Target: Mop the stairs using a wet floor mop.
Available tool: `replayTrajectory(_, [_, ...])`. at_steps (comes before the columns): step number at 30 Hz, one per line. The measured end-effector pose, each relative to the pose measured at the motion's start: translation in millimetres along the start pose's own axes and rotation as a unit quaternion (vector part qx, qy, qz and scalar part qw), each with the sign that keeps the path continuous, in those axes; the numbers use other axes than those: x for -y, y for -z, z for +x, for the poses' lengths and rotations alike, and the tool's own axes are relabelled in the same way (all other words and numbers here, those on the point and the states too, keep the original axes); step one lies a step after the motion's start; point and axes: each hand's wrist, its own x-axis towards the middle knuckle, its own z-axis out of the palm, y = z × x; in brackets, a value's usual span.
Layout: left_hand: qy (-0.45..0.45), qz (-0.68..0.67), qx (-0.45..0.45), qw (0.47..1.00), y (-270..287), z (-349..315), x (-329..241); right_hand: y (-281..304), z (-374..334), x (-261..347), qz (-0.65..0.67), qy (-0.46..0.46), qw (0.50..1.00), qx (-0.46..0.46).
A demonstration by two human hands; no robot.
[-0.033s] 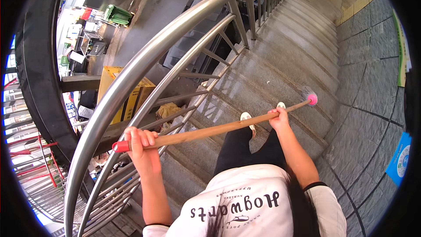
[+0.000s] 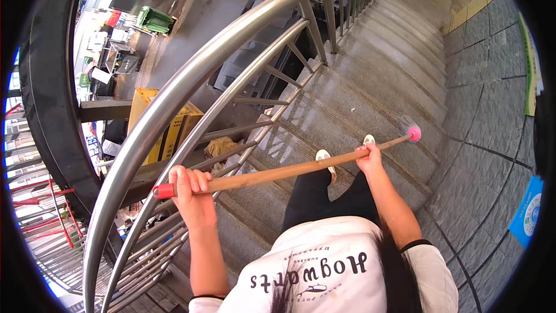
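Observation:
Both my hands are wrapped round the long wooden handle of a mop. My left hand grips it near its red end cap, close beside the metal railing. Further along, my right hand is closed round the handle toward the other end. The mop's pink head with whitish strands is low over the stair treads at the right. Whether the strands press on the step, I cannot tell. My white shoes stand on the wet-looking grey steps.
A curved stainless-steel railing borders the stairs on the left. A grey tiled wall with a blue sign bounds the right. Below the railing are a yellow box, a green bin and dark containers.
The mop has shifted very slightly to the right, its red end and my left hand with it. Both hands keep their hold.

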Motion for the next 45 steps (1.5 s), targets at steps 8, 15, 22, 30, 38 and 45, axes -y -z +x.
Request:
replayTrajectory(8, [0.123, -0.012, 0.11, 0.986, -106, -7, 123, 81, 81, 110, 0.084, 0.068, 0.994, -0.031])
replayTrajectory(15, [0.229, 0.116, 0.405, 0.878, -244, -86, 219, 130, 90, 186, 0.015, 0.05, 0.986, -0.157])
replayTrajectory(22, [0.148, 0.184, 0.64, 0.731, -251, -99, 207, 119, 102, 173, -0.024, -0.062, 0.987, -0.147])
replayTrajectory(30, [0.012, 0.33, 0.539, 0.775, -215, -76, 69, -27, 70, 34, -0.132, -0.199, 0.967, 0.089])
replayTrajectory(38, [-0.099, 0.422, 0.558, 0.708, -218, -87, 76, -111, 83, -50, -0.056, -0.294, 0.922, 0.246])
replayTrajectory(45, [-0.111, 0.335, 0.434, 0.829, -189, -82, 33, -95, 45, -31, -0.055, -0.226, 0.953, 0.196])
